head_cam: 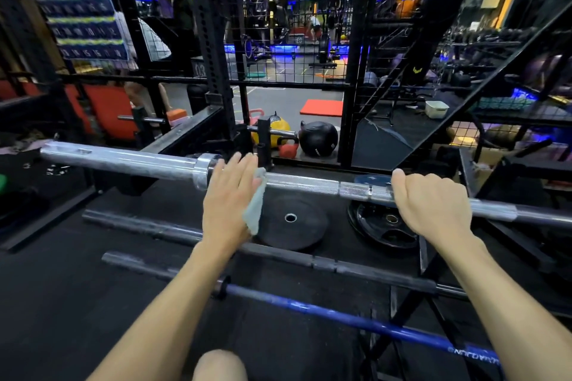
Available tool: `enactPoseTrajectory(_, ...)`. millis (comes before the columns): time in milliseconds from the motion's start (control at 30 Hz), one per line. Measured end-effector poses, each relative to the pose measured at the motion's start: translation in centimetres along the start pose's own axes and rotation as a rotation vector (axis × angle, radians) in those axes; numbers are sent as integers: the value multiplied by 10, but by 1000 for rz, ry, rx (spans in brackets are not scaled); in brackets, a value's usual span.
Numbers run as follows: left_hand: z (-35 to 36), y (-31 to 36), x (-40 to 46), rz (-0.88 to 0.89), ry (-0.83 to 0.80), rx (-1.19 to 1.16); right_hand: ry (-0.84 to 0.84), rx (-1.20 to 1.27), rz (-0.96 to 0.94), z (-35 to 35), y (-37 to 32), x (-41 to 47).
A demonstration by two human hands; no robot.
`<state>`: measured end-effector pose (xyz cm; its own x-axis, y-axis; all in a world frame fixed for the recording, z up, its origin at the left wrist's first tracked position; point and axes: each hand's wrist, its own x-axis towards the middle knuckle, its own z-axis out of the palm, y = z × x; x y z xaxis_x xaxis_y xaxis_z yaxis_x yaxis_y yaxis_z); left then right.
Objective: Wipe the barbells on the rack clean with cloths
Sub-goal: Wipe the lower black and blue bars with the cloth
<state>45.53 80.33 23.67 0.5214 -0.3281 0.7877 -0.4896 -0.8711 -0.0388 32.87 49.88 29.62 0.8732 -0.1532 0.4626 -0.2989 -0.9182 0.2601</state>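
I count three barbells in front of me: a shiny silver barbell on top, a dark barbell below it, and a blue barbell nearest to me. There is one cloth, pale and small. Two round weight plates lie on the floor, a plain black plate between my hands and a black plate with holes under my right hand. My left hand is flat with straight fingers, and it presses the cloth on the silver barbell, just right of the bar's thick ring. Most of the cloth is hidden under my palm; only one edge hangs out. My right hand is curled over the silver barbell and grips it, well apart from my left hand. The fingertips are hidden behind the bar. Past my left hand I see one red kettlebell and one black ball. The blue barbell's right end is cut off at the edge.
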Motion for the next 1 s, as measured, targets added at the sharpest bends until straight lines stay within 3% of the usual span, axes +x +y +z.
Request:
enactPoseTrajectory(67,1,15,1,-35,22,-50,44,35,22,3,-1,0)
enactPoseTrajectory(300,7,125,30,232,30,-219,149,174,48,5,-5,2)
enactPoseTrajectory(467,-2,150,52,201,0,-105,171,143,26,13,1,0)
enactPoseTrajectory(600,-11,161,67,60,-75,-47,158,156,79,12,0,1)
enactPoseTrajectory(733,-4,162,44,349,-47,-192,199,247,36,4,-1,-1)
enactPoseTrajectory(867,-13,172,59,186,-117,-111,100,180,31,4,-1,0)
enactPoseTrajectory(1000,-27,179,79,105,-383,-54,16,46,-57,8,4,2)
